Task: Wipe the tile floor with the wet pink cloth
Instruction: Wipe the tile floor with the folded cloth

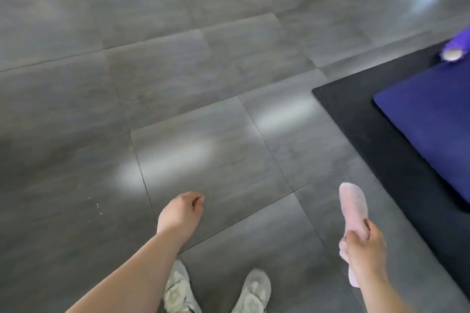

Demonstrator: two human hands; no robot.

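Pink cloth (352,207) up off the tile floor (203,84)!
Right hand (365,246) grips it; left hand (184,212) hangs loosely curled, holding nothing, well apart.

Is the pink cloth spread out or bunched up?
Bunched up: the pink cloth sticks out as a narrow roll from the right hand gripping it.

**Pink cloth in hand, grey tiles below**

We see the pink cloth (353,204) at the lower right of the frame, a fuzzy pale strip bunched lengthwise and gripped by the right hand (366,249). Whether it is wet we cannot tell. The tile floor (203,79) is large grey squares with dark joints and pale glare patches mid-frame.
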